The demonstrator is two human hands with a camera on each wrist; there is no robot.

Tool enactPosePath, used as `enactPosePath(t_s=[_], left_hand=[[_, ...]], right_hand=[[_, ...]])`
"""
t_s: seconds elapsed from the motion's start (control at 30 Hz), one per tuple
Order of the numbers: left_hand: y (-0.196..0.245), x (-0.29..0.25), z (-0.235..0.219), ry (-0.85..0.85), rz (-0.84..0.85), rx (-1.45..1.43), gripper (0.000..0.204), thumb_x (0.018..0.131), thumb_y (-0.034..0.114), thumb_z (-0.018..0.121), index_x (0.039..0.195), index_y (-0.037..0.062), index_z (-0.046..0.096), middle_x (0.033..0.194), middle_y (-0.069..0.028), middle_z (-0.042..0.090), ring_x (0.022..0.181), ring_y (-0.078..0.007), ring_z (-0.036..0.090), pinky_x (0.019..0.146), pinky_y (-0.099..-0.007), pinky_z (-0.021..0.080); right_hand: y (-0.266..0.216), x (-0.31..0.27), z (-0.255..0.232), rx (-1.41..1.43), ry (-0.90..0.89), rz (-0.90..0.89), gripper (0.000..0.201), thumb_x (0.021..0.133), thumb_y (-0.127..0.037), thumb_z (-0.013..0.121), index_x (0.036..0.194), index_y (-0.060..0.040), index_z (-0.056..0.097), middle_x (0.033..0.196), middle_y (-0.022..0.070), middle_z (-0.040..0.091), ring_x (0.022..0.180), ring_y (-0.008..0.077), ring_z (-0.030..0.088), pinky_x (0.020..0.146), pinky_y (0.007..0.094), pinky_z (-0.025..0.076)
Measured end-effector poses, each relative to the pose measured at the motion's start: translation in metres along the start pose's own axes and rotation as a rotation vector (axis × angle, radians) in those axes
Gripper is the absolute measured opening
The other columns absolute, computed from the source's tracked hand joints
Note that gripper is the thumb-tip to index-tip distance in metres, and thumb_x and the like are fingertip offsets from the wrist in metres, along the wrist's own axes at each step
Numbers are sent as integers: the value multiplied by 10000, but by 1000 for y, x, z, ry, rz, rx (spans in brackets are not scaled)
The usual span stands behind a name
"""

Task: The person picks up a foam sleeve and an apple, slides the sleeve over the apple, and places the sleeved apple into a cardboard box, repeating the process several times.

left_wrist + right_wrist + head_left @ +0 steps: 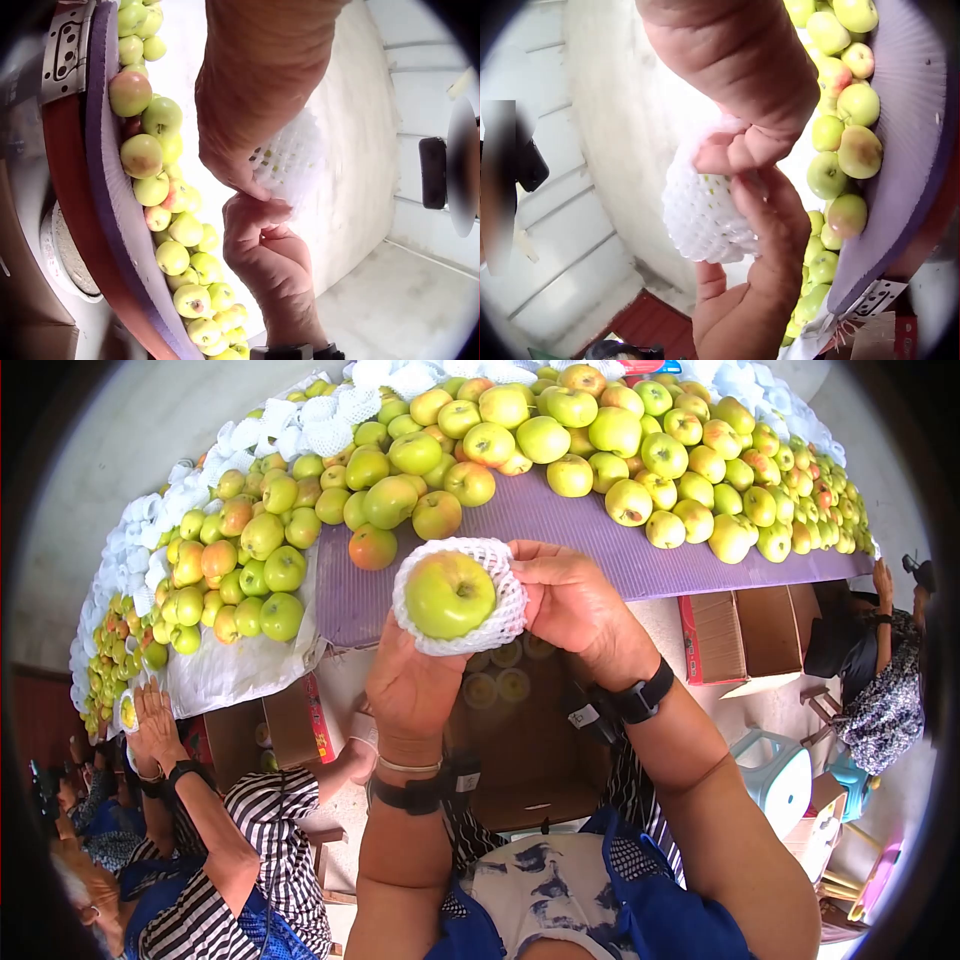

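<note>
A yellow-green apple (450, 596) sits in a white foam net sleeve (508, 610), its stem end showing in the head view. My left hand (412, 678) cradles it from below, with fingers behind the net. At the net's right edge, my right hand (572, 600) pinches the foam between thumb and fingers. In the right wrist view the net (705, 210) covers nearly the whole apple, and bits of green show through the mesh. Both hands hold it up in front of the purple ribbed mat (560, 520).
Many loose apples (570, 475) are heaped along the table, with white foam nets (300, 430) piled behind. Below my hands stands a cardboard box (520, 760) with several apples inside. Another person's hand (155, 722) is at left; an open box (745, 630) and blue stool (775, 780) are at right.
</note>
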State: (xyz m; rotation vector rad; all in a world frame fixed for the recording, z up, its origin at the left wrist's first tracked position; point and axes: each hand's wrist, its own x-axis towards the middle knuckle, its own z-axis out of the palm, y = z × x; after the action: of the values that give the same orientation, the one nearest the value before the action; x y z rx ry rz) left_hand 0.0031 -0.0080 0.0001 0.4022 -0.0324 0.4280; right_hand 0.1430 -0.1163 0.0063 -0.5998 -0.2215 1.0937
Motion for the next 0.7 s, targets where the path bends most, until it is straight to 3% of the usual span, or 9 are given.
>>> enactPosePath(t_s=[0.03, 0.13, 0.2, 0.33, 0.43, 0.6, 0.7], left_hand=[[-1, 0, -1, 4, 6, 29, 573, 820, 100, 494, 1335, -23, 275, 1367, -174, 334, 1277, -320, 327, 1060, -494, 263], [-4, 1, -3, 6, 27, 84, 575, 821, 97, 485, 1342, -20, 270, 1374, -169, 330, 1287, -317, 310, 1065, -502, 238], [-5, 1, -3, -17, 41, 81, 600, 822, 89, 471, 1366, -12, 239, 1403, -168, 298, 1318, -316, 258, 1082, -519, 178], [-10, 3, -3, 41, 104, 164, 540, 826, 70, 457, 1333, -20, 293, 1360, -168, 358, 1276, -312, 327, 1068, -481, 234], [-14, 3, -7, 46, 135, 311, 485, 836, 74, 466, 1295, -26, 344, 1302, -166, 418, 1216, -291, 403, 1035, -443, 306], [-14, 1, 1, 174, 157, 523, 361, 857, 75, 482, 1197, -30, 426, 1185, -154, 516, 1088, -245, 524, 946, -401, 419], [-10, -2, -3, 222, 90, 466, 277, 858, 59, 494, 1121, -26, 466, 1145, -149, 543, 1039, -240, 558, 904, -398, 455]], right_hand=[[1, 1, 0, -14, 10, -8, 206, 875, -123, 518, 990, 48, 531, 896, 116, 611, 726, 183, 624, 660, 305, 532], [2, -4, 9, -578, 140, -103, 271, 893, -210, 522, 1039, 19, 525, 921, 80, 603, 744, 156, 599, 623, 292, 508], [7, -4, 8, -475, 121, -106, 317, 887, -275, 540, 1050, -3, 529, 935, 58, 594, 779, 137, 579, 615, 273, 489], [11, -7, 12, -386, 1, 3, 412, 865, -369, 570, 1080, -20, 525, 979, 43, 583, 882, 119, 555, 648, 254, 475], [18, -5, 14, -382, -78, -34, 476, 835, -349, 623, 1130, 0, 489, 1023, 71, 572, 934, 143, 551, 729, 284, 480], [17, -3, 7, -296, 12, -71, 540, 775, -236, 700, 1165, 32, 439, 1063, 122, 558, 976, 186, 551, 823, 324, 473], [17, 0, 2, -323, 46, -95, 535, 748, -204, 723, 1144, 29, 449, 1055, 124, 558, 963, 185, 554, 814, 311, 477]])
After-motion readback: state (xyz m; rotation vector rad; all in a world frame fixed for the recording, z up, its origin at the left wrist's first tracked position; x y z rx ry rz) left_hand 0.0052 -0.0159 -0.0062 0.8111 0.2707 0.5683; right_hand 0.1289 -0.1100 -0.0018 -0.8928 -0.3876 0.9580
